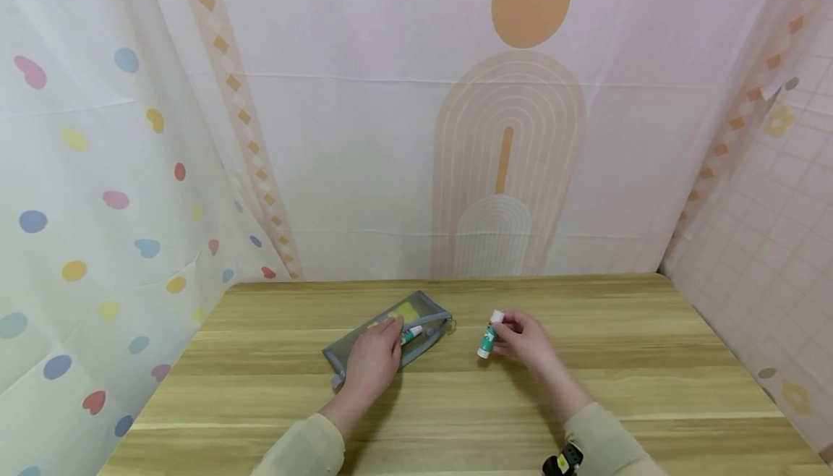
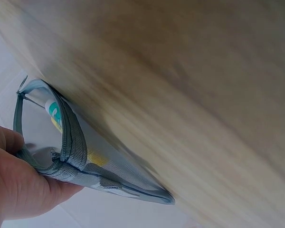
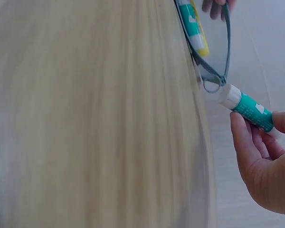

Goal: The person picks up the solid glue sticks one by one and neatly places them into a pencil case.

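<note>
A grey mesh zip pouch (image 1: pixel 345 349) lies slanted on the table, its long zipped side gaping. My left hand (image 1: pixel 372 357) grips the pouch by the edge of the opening, thumb outside in the left wrist view. Inside sits one glue stick (image 3: pixel 192 26), green with white ends, beside something yellow (image 1: pixel 406 311). To the right of the pouch, my right hand (image 1: pixel 530 342) pinches a second green and white glue stick (image 3: pixel 253 111) between thumb and fingers. This stick stands tilted above the table, a short way from the pouch's zip-pull ring (image 3: pixel 212 86).
The wood-grain table (image 1: pixel 455 418) runs back to a patterned cloth (image 1: pixel 351 172). More cloth hangs along the left and right sides. A black device (image 1: pixel 562 459) is at the right wrist, by the sleeve.
</note>
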Demonstrator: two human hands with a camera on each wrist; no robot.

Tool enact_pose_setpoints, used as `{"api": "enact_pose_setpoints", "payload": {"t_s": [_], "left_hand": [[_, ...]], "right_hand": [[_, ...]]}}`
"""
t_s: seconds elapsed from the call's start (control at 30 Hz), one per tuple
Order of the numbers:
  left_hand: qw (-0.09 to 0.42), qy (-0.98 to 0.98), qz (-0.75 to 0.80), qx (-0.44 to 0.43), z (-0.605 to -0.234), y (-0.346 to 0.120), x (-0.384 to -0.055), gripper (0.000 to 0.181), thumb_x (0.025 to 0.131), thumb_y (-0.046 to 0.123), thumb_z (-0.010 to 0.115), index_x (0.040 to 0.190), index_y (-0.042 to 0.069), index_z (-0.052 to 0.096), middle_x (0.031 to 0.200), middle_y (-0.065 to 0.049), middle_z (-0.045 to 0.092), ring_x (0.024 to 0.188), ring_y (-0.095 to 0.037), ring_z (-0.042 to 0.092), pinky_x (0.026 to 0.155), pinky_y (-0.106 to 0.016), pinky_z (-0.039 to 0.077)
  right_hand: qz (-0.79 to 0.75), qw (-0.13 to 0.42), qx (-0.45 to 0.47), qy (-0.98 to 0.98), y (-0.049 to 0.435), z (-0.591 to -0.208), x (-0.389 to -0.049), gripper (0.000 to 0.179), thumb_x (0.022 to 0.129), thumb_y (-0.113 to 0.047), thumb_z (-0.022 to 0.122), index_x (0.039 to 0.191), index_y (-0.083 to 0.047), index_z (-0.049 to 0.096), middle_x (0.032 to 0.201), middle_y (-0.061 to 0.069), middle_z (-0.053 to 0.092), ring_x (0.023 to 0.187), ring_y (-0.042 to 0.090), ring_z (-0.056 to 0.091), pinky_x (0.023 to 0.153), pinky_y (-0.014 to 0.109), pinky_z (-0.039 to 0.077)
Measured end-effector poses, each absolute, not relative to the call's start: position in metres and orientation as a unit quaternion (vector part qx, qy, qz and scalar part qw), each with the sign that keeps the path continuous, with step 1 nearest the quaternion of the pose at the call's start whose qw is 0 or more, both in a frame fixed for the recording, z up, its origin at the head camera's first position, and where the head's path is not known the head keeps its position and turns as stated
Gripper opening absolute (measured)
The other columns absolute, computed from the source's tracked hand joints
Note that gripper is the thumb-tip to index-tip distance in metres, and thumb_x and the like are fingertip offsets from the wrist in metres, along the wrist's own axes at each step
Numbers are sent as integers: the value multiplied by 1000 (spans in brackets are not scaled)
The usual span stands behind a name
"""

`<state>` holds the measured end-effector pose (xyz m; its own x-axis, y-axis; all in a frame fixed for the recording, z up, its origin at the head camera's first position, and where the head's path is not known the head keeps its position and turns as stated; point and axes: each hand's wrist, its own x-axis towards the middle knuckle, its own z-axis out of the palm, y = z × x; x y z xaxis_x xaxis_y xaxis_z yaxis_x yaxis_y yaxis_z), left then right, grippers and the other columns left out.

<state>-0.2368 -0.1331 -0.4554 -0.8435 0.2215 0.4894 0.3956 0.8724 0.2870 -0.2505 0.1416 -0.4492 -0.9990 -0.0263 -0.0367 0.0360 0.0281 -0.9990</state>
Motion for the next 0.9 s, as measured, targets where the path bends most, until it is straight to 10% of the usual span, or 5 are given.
{"api": "enact_pose_setpoints", "payload": {"t_s": [0.9], "left_hand": [[221,-941,-198,-162,-455,-135,-236,32,91,2,66,123,-3,67,119,-20,67,108,-37,65,93,-51,53]], "right_hand": [[-771,129,-13,624,66,-460,-244,26,101,0,52,119,17,47,96,17,59,82,18,62,84,40,59]]}}
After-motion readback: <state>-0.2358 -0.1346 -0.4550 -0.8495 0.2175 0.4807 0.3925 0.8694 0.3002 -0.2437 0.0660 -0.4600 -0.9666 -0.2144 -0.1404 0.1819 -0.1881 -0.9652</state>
